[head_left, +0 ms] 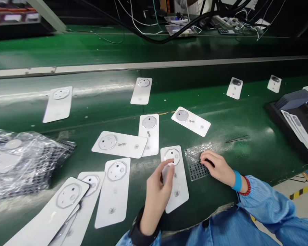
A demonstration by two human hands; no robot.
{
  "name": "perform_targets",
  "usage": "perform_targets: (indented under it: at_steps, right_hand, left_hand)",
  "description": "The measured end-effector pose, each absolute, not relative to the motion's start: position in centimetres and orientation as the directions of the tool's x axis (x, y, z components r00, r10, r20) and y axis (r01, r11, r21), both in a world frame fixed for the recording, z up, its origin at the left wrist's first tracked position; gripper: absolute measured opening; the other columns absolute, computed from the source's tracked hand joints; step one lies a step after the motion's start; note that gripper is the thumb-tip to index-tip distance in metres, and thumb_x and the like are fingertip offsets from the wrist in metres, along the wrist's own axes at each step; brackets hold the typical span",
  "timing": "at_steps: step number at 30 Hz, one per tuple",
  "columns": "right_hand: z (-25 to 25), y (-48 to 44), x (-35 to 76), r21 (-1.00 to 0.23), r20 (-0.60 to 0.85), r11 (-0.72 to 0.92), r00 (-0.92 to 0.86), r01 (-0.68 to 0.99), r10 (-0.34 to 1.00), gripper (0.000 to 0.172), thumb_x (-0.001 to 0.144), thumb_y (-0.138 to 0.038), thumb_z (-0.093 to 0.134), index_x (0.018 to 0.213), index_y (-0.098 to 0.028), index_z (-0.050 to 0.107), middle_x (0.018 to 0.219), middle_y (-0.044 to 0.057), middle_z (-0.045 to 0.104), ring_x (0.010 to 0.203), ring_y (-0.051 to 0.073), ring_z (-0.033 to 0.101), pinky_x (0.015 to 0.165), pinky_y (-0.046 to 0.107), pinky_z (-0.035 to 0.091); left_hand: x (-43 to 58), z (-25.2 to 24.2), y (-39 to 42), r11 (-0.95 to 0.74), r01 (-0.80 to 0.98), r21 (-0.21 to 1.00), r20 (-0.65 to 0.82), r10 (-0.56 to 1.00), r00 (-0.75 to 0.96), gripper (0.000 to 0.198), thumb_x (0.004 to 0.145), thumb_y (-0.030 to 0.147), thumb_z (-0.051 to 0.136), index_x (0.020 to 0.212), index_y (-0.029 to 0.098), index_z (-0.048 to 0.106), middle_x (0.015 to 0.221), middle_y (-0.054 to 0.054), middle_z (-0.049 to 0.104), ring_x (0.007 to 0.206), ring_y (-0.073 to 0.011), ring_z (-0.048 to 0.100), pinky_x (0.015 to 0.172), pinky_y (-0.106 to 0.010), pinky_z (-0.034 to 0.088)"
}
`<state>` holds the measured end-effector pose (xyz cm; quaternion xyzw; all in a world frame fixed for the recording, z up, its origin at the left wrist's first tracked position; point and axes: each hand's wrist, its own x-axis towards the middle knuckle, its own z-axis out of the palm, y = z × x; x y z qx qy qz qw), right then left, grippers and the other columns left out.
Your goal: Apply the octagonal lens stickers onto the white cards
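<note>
A white phone back cover point(178, 191) with an octagonal camera ring lies on the green bench in front of me. My left hand point(156, 191) is over its upper left part, thumb and forefinger extended with a gap between the tips near the ring. Just to the right lies a clear sheet of small black dots point(196, 171). Fingers of my right hand point(218, 167) are pinched together at the sheet's right side; whatever is between them is hidden. A blue band is around my right wrist and a black one around my left.
Other back covers point(113, 201) lie at left, some overlapping point(48, 215), and more lie farther back point(141, 91). A clear plastic bag point(23, 167) rests at far left. Tweezers point(237, 138) lie right of the sheet, near a black tray point(279, 124) holding covers. Cables point(161, 41) hang behind.
</note>
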<state>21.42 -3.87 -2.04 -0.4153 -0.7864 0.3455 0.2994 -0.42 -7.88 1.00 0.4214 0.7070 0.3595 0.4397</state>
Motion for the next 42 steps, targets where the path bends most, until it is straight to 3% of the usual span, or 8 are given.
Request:
perform_targets:
  at_steps: [2,5,11,20,28,37,40,42]
  right_hand:
    - [-1.6,-3.8,21.8,-0.819,0.185,0.378,-0.425,0.431,0.886,0.015,0.096,-0.014,0.048,0.086,-0.021,0.056,0.091,0.006,0.061,0.086,0.018,0.061,0.077,0.033,0.05]
    - [-0.5,-3.2,21.7,-0.862,0.18,0.306,-0.321,0.405,0.93,0.012,0.094,-0.016,0.054,0.085,-0.021,0.06,0.097,0.006,0.063,0.09,0.018,0.062,0.081,0.033,0.05]
    - [2.4,-2.2,21.1,-0.963,0.114,0.151,-0.173,0.224,0.978,0.014,0.09,-0.026,0.061,0.078,-0.019,0.063,0.098,0.007,0.061,0.093,0.019,0.062,0.083,0.036,0.052]
    - [7.4,-5.6,17.4,-0.85,0.365,0.42,-0.219,0.317,0.905,0.015,0.087,-0.009,0.06,0.088,-0.022,0.065,0.111,0.007,0.06,0.092,0.019,0.062,0.077,0.035,0.056]
    - [6.6,-5.5,16.7,-0.684,0.545,0.588,-0.233,0.432,0.806,0.018,0.088,-0.009,0.057,0.09,-0.025,0.065,0.11,0.007,0.065,0.101,0.024,0.063,0.101,0.055,0.046]
    - [5.7,-6.9,18.3,-0.249,0.585,0.734,-0.506,0.631,0.633,0.036,0.087,-0.012,0.057,0.117,-0.029,0.064,0.122,0.001,0.069,0.119,0.026,0.061,0.114,0.053,0.037]
    - [5.8,-6.5,18.3,-0.259,0.591,0.763,-0.527,0.593,0.61,0.039,0.087,-0.012,0.055,0.123,-0.026,0.062,0.121,0.003,0.07,0.119,0.026,0.062,0.115,0.052,0.035]
    - [6.1,-6.0,18.2,-0.39,0.591,0.761,-0.492,0.519,0.639,0.04,0.088,-0.011,0.053,0.125,-0.023,0.061,0.118,0.005,0.071,0.116,0.026,0.064,0.114,0.052,0.037]
  left_hand:
    - [-1.4,2.2,-8.7,0.383,0.265,0.885,-0.298,0.903,-0.31,0.054,0.082,0.049,0.06,0.127,0.017,0.059,0.049,0.006,0.048,0.041,-0.0131,0.04,0.04,-0.024,0.031]
    - [-1.0,3.9,-9.5,0.398,0.112,0.91,-0.343,0.878,-0.334,0.08,0.082,0.046,0.064,0.15,0.021,0.03,0.063,0.002,0.063,0.054,-0.0183,0.059,0.049,-0.026,0.047]
    - [1.3,6.4,-9.6,0.432,-0.091,0.897,-0.439,0.854,-0.28,0.043,0.077,0.044,0.071,0.111,0.017,0.07,0.062,0.0,0.064,0.059,-0.0168,0.061,0.055,-0.024,0.051]
    - [3.5,7.8,-9.7,0.311,-0.056,0.949,-0.316,0.922,-0.224,0.025,0.083,0.038,0.065,0.094,0.019,0.076,0.061,0.0,0.066,0.052,-0.0139,0.057,0.046,-0.02,0.046]
    - [4.0,7.9,-10.0,0.208,0.046,0.977,-0.192,0.953,-0.235,0.021,0.086,0.03,0.061,0.098,0.02,0.076,0.071,-0.001,0.073,0.058,-0.0137,0.063,0.053,-0.018,0.05]
    - [3.7,7.7,-9.9,0.182,0.112,0.977,-0.142,0.945,-0.294,0.019,0.084,0.029,0.064,0.095,0.019,0.076,0.069,-0.001,0.073,0.058,-0.0152,0.065,0.055,-0.02,0.052]
    - [3.5,7.3,-9.8,0.147,0.103,0.984,-0.112,0.95,-0.29,0.018,0.083,0.029,0.065,0.094,0.019,0.076,0.063,0.0,0.071,0.053,-0.0142,0.063,0.051,-0.02,0.051]
    - [3.3,6.9,-9.6,0.149,0.089,0.985,-0.119,0.953,-0.28,0.017,0.082,0.032,0.067,0.088,0.019,0.075,0.057,0.001,0.067,0.048,-0.0129,0.058,0.045,-0.019,0.048]
